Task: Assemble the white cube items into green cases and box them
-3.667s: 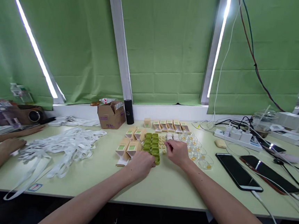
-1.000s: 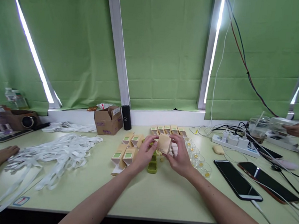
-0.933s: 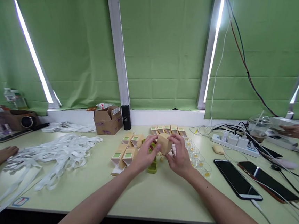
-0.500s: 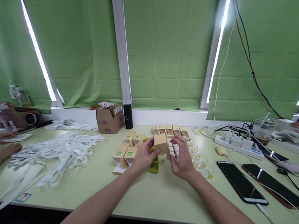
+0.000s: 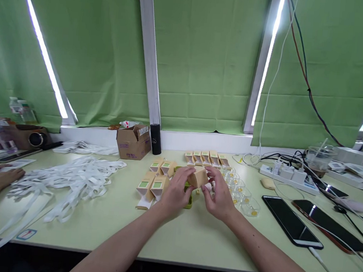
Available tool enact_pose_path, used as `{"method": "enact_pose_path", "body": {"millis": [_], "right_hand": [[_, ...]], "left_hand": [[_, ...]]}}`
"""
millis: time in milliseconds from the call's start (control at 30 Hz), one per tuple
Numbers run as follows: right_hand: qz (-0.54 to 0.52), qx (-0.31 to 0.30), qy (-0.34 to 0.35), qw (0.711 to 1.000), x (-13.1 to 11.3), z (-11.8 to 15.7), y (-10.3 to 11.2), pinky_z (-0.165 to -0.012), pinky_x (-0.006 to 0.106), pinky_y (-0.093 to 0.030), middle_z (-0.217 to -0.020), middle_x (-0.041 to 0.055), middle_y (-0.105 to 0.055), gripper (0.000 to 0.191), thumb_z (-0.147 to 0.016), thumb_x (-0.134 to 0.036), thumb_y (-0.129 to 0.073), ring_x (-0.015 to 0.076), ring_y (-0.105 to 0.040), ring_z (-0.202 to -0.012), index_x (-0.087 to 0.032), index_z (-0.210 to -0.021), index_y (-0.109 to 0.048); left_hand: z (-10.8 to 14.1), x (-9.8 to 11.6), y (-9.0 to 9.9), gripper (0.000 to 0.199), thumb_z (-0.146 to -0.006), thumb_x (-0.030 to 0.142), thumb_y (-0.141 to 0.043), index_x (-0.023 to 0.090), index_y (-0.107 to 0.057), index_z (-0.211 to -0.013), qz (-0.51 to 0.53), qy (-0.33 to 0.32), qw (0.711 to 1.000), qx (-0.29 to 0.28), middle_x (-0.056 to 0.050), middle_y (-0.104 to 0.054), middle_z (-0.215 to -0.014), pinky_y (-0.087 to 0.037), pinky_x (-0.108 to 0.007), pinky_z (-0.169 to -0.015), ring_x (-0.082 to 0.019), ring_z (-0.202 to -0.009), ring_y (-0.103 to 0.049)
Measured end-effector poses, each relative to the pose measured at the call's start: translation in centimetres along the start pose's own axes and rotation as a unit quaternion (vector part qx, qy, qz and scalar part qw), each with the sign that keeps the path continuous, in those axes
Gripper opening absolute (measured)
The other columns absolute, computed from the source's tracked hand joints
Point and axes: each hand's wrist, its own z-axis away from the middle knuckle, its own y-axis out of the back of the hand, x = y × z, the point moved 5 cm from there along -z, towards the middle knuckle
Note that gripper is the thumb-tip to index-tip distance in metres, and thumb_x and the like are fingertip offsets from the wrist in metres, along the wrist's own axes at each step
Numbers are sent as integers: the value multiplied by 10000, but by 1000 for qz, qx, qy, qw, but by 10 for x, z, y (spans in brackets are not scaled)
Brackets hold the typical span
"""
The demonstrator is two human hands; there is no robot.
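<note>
This seems to be a small packing or assembly workroom: rows of small kraft boxes (image 5: 160,185) fill the table's (image 5: 210,240) centre, white straps (image 5: 69,179) lie heaped at left, and a crowded power strip (image 5: 288,178) sits at right, before green blinds (image 5: 203,61).

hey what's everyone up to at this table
Someone holds a small cardboard box between the left hand and right hand, just above the table. Partly open boxes stand to the left, clear cups to the right. At far left, another person's hand rests beside a heap of white straps.
</note>
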Motion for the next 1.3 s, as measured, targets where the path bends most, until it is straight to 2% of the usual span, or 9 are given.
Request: {"method": "enact_pose_path", "body": {"millis": [100,267,433,567,867,1000,1100,1233,1300], "right_hand": [[5,-17,-2,1000,-4,2,-3,-925,487,-623,-1406,168,-580,574,-965,-226,-566,318,-652,-1181,-265,-1509,-386],[12,-34,-21,999,-6,2,-4,-911,494,-626,-1374,166,-586,581,-944,-179,-532,303,-661,-1124,-246,-1495,-363],[18,-49,-20,998,-4,3,-6,-964,519,-611,-1379,163,-579,629,-908,-144,-535,311,-659,-1162,-247,-1497,-338],[16,-56,-20,998,-3,5,-9,-992,525,-607,-1401,169,-563,649,-899,-132,-538,316,-650,-1208,-251,-1500,-327],[-5,-50,-67,997,4,6,-15,-950,504,-630,-1412,176,-581,687,-854,-123,-572,313,-670,-1192,-244,-1485,-331],[-13,-50,-72,996,7,6,-14,-939,499,-626,-1389,167,-605,683,-849,-97,-547,299,-693,-1158,-246,-1479,-330],[-25,-32,-78,996,9,5,-10,-907,482,-628,-1432,172,-581,605,-900,-94,-500,276,-712,-1112,-252,-1468,-361],[-69,-8,-102,992,12,3,-5,-737,400,-642,-1486,179,-548,466,-1021,-158,-425,208,-737,-914,-267,-1471,-372],[-78,14,-94,992,12,1,-2,-787,411,-651,-1459,169,-576,444,-1043,-181,-433,222,-740,-986,-275,-1472,-369]], "left_hand": [[1,5,-4,534,-953,123,-588,261,-558,-1468,-80,-71,994,-20,-153,-633,-1432,-492,-617,-1177,-341,-1408,-570],[3,8,-9,550,-974,73,-520,189,-488,-1510,-181,-166,969,-21,-166,-641,-1404,-556,-598,-1120,-324,-1364,-602],[5,10,-12,541,-989,66,-479,148,-472,-1523,-229,-189,954,-36,-190,-642,-1389,-585,-569,-1083,-323,-1343,-613],[7,11,-13,572,-979,53,-466,135,-458,-1545,-250,-195,947,-54,-195,-634,-1424,-564,-565,-1111,-325,-1376,-587],[9,8,-18,689,-902,7,-450,132,-409,-1578,-260,-180,945,-80,-207,-600,-1486,-541,-584,-1129,-338,-1429,-541],[7,5,-17,679,-893,2,-455,146,-425,-1557,-243,-164,954,-66,-190,-618,-1461,-535,-587,-1138,-335,-1423,-545],[4,2,-12,648,-901,16,-489,174,-448,-1528,-200,-123,971,-47,-167,-638,-1432,-552,-568,-1121,-322,-1400,-558],[1,-5,-5,595,-909,71,-566,209,-485,-1483,-132,-47,990,-29,-158,-641,-1405,-545,-570,-1120,-323,-1386,-563],[1,-7,-4,586,-908,87,-587,221,-489,-1470,-108,-23,994,-29,-154,-633,-1409,-523,-580,-1140,-325,-1387,-562]]}}
